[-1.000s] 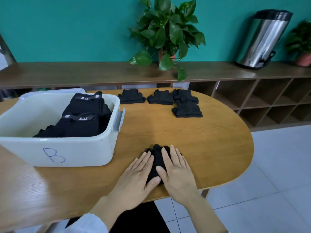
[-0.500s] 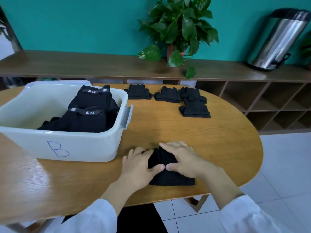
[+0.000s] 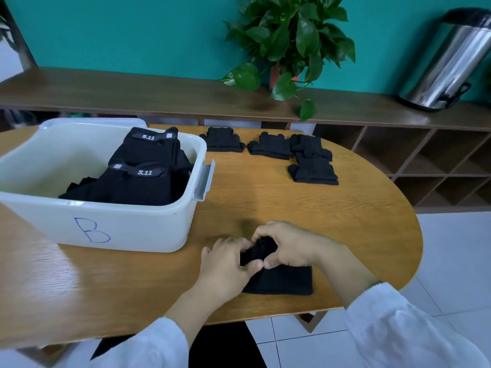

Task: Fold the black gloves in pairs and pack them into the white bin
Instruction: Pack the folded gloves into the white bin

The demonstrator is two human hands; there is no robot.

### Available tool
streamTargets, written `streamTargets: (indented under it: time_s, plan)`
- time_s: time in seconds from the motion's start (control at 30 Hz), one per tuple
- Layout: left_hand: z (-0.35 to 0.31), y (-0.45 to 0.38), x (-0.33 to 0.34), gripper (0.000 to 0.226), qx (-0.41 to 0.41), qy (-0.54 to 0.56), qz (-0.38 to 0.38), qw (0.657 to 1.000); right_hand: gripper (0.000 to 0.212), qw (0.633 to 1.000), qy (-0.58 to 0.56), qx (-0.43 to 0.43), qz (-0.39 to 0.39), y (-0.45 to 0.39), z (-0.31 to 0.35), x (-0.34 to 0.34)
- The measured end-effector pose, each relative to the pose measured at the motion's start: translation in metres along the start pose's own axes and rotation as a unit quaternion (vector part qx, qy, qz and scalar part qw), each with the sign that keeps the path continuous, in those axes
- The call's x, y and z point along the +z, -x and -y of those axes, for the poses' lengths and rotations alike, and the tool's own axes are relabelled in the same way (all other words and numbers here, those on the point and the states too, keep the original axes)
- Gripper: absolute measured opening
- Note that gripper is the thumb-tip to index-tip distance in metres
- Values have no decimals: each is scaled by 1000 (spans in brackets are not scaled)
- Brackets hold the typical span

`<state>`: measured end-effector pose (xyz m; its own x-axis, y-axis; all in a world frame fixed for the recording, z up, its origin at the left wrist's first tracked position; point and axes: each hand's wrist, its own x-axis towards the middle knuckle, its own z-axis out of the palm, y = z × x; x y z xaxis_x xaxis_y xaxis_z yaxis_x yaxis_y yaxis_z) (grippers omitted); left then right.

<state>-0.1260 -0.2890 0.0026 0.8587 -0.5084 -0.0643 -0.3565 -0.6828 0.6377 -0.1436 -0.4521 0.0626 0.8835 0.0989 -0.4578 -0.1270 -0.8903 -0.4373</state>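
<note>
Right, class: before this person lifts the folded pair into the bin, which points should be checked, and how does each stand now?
1. Both hands hold the glove pair: ok, left hand and right hand pinch its far end.
2. Fold finished: not ok, near half lies flat.
3. White bin has room: ok, its left part is bare.
4. Path to bin clear of things: ok.
5. Other gloves left to pack: ok, at table's far side.

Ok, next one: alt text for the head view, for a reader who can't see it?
Both hands, left hand and right hand, grip a black glove pair on a wooden table, folding its finger end over. To the left stands a white bin marked B, holding folded gloves; more loose gloves lie along the far edge.
</note>
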Motion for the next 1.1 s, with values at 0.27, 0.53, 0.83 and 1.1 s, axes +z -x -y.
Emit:
streamTargets:
  time_s: [0.27, 0.53, 0.83, 1.1]
  plan:
    - [2, 5, 4, 33, -17, 59, -44, 997, 33, 998, -60, -2, 16, -2, -3, -5]
    - [-15, 14, -9, 41, 2, 97, -59, 994, 26, 994, -109, -9, 12, 17, -5, -19]
    - [-51, 34, -66, 62, 83, 128, -116, 981, 22, 992, -104, -24, -66, 66, -1, -80]
    - [-35, 57, -158, 56, 76, 117, -239, 961, 20, 987, -70, -26, -146, 86, 31, -148]
